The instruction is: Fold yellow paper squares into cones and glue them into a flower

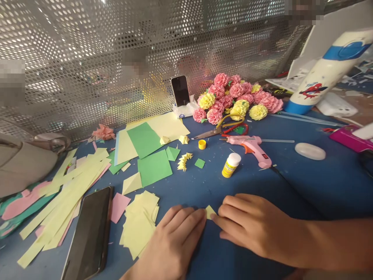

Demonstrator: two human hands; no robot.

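Lying between hands (180, 235) (252, 225), touching both: small yellow paper (209, 212) on blue table (189, 192).

Pale yellow paper (209, 212), blue tabletop (192, 190)

Dim, soft light leaves shadow around the right hand (247, 223), and the bottle (326, 74) looks stretched, perhaps slightly blurred.

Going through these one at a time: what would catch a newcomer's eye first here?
Probably the cluster of pink and yellow paper flowers at the back of the blue table, right of a propped-up phone. Next, perhaps, the white-and-blue bottle at the far right. Up front, the left hand and right hand meet at a small yellow paper piece.
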